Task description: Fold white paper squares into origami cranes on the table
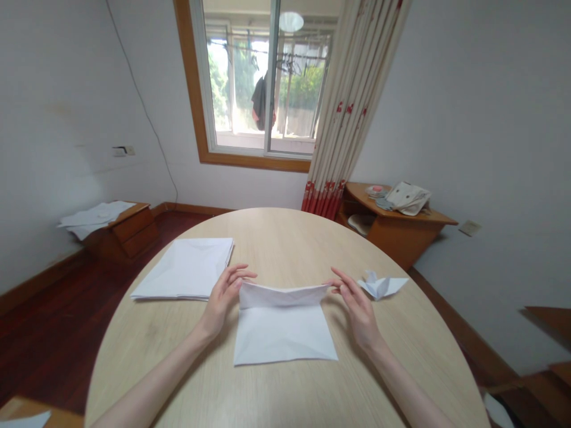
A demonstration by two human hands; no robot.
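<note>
A white sheet of paper lies in front of me on the round table, its far part folded and raised off the surface. My left hand pinches the sheet's far left corner between thumb and fingers. At the far right corner, my right hand grips the same raised edge with thumb and index finger. Creases run across the sheet. Just beyond my right hand sits a folded paper figure with pointed wings. A stack of white paper rests to the left, close to my left hand.
The round wooden table fills the foreground. Behind it are a window and a patterned curtain. A corner cabinet at the right bears a cloth bag. At the left, papers lie on a low drawer cabinet.
</note>
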